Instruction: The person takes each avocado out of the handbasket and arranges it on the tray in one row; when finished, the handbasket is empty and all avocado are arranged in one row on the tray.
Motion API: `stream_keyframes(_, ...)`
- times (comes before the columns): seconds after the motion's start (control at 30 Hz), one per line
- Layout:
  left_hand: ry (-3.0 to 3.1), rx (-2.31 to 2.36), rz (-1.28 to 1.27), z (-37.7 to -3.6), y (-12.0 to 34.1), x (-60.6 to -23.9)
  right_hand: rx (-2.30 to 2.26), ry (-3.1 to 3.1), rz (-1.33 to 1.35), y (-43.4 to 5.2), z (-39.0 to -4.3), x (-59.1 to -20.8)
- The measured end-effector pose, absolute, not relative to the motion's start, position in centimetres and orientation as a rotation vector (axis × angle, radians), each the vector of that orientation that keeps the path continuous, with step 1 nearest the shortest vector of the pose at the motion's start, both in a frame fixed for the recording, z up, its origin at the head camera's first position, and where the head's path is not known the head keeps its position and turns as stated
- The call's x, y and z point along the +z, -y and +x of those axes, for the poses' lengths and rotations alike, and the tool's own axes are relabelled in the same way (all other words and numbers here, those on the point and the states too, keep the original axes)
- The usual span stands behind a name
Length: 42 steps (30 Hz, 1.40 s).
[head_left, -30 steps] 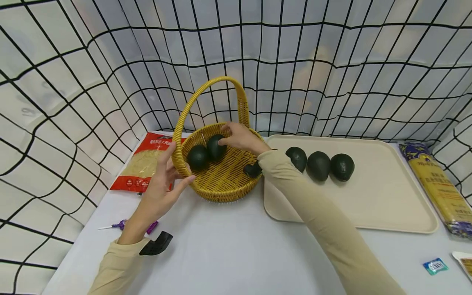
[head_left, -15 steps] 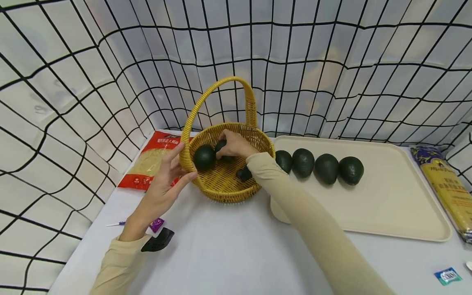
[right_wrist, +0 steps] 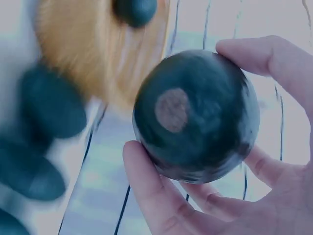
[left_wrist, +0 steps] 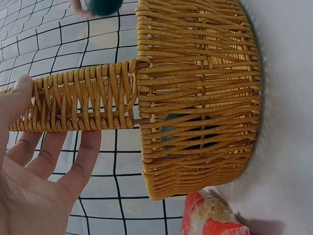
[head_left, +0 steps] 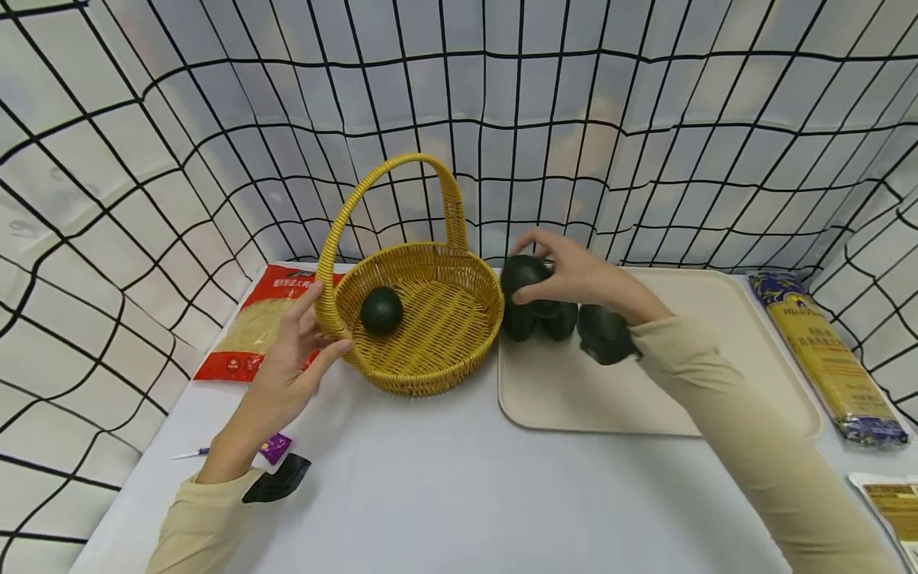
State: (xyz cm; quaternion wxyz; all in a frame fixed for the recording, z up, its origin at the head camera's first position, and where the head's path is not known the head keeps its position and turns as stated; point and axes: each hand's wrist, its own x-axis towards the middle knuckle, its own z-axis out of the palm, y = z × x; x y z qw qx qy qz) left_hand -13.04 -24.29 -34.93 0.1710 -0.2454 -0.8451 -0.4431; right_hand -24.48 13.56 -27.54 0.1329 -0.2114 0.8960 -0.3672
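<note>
A yellow wicker basket (head_left: 423, 375) stands left of centre, its tall handle (head_left: 337, 263) arching over it. My left hand (head_left: 287, 363) holds the near side of that handle; in the left wrist view the thumb lies on one face and fingers on the other. One dark green avocado (head_left: 382, 311) lies inside the basket, showing through the weave in the left wrist view. Between thumb and fingers my right hand (head_left: 574, 275) grips another avocado (right_wrist: 195, 112), its pale stem scar visible. That hand is over the left end of a beige tray (head_left: 610, 399), where several avocados (right_wrist: 51, 100) lie, partly hidden.
A red bag of pasta (head_left: 244, 335) lies behind the left hand. A purple-wrapped lollipop (head_left: 275, 448) is by the left wrist. At the tray's right lies a yellow pasta packet (head_left: 825, 351), with another packet (head_left: 889, 510) nearer. Black netting (head_left: 484, 123) rises behind the table.
My right hand has taken an avocado out of the basket and carried it right, over the tray. One avocado is left in the basket. The left hand stays on the handle.
</note>
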Motion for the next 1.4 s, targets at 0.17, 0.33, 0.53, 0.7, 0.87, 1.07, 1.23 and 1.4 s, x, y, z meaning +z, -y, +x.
stream_keyframes(0.17, 2.389, -1.254, -0.701, -12.9, 24.3, -35.0, -1.053, -2.723, -0.342, -23.6, -22.5, -28.1)
stream_keyframes(0.33, 2.383, -1.249, -0.7, -13.1, 24.2, -35.0, -1.089, -2.756, -0.071, -31.4, -21.7, -30.6)
stream_keyframes(0.53, 2.387, -1.245, -0.686, -12.9, 24.1, -35.1, -1.186, -2.685, 0.074, -34.4, -22.3, -34.5)
stream_keyframes(0.7, 2.383, -1.233, -0.705, -13.0, 24.1, -35.3, -1.162, -2.669, 0.149, -34.4, -22.7, -36.5)
stream_keyframes(0.87, 2.376, -1.233, -0.702, -13.1, 24.1, -35.2, -1.102, -2.67, 0.134, -34.3, -22.8, -36.4)
stream_keyframes(1.07, 2.376, -1.223, -0.696, -13.2, 24.1, -35.2, -1.093, -2.649, 0.117, -34.6, -22.7, -36.0)
stream_keyframes(1.23, 2.373, -1.213, -0.703, -13.2, 24.1, -35.3, -1.176, -2.605, 0.131, -34.5, -22.7, -36.1)
stream_keyframes(1.4, 2.388, -1.196, -0.694, -13.1, 24.2, -35.2, -1.181, -2.598, 0.126, -34.5, -22.8, -36.1)
